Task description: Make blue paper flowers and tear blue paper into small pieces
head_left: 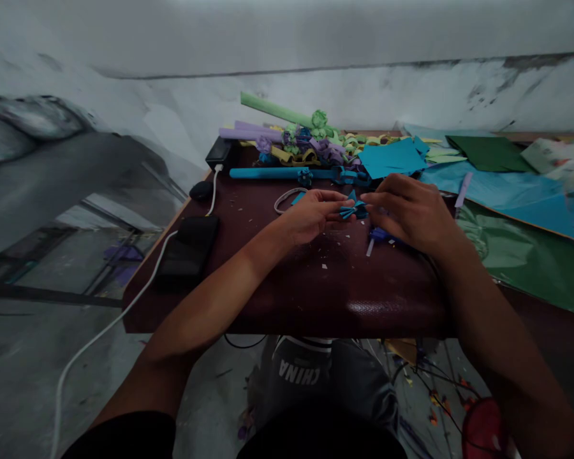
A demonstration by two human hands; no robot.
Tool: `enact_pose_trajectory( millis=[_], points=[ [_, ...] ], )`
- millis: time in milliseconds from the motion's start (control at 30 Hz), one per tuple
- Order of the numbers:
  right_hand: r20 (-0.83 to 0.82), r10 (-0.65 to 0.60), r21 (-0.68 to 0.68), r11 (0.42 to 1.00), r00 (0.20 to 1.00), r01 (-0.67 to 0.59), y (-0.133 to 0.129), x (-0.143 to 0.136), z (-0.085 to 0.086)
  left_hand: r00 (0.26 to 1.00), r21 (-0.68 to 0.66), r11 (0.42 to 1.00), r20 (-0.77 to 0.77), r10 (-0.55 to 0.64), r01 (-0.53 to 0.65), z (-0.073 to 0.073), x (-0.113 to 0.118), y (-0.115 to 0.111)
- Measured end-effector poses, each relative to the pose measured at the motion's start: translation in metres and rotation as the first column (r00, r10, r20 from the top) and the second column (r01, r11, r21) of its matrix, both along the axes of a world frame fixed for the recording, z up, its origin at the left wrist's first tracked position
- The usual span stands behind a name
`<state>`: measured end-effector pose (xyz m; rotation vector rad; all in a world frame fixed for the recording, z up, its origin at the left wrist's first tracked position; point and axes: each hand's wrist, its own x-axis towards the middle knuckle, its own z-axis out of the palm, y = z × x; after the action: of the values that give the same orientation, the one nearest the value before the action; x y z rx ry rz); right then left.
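table top [277, 280], smooth, glossy, leather-like covering; folded blue piece [353, 210], matt paper; blue sheet [391, 159], smooth matt paper; wrapper [530, 255], glossy clear plastic film; black box [186, 250], smooth plastic; wall [440, 95], rough, stained.

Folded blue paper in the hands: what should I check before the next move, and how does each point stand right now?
1. Left hand has the folded paper: ok, pinched in its fingers.
2. Right hand is at the paper: ok, fingertips at its right side; cannot tell how firm its grip is.
3. Table free of scraps under the hands: not ok, small white bits lie there.
4. Blue sheet in sight: ok, just beyond the right hand.
5. Dark blue object by the right hand identified: cannot tell, partly hidden.
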<state>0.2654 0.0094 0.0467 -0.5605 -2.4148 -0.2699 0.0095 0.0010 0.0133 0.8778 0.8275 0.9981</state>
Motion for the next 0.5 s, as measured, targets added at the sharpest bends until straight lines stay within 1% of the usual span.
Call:
enact_pose_trajectory(
  millis=[67,133,367,500],
  points=[
    [0.021,0.01,-0.05,0.999,1.0,-0.009,-0.0009,-0.0013,-0.0002,0.999,-0.008,1.0,-0.035,-0.013,0.013,-0.0008,0.0006,0.0001],
    [0.052,0.021,-0.069,0.997,0.998,-0.018,-0.0014,-0.0019,-0.0004,0.998,-0.01,1.0,-0.058,-0.018,0.017,-0.0016,0.0011,-0.0001],
    [0.173,0.034,-0.034,0.999,0.984,-0.029,-0.0048,-0.0027,0.0064,0.999,0.0,0.999,-0.039,-0.034,0.034,-0.0053,-0.0021,0.0018],
    [0.184,0.044,-0.051,0.998,0.982,-0.035,-0.006,-0.0018,0.0088,1.0,-0.005,1.0,-0.022,-0.023,0.022,-0.0058,-0.0015,0.0027]
  ],
)
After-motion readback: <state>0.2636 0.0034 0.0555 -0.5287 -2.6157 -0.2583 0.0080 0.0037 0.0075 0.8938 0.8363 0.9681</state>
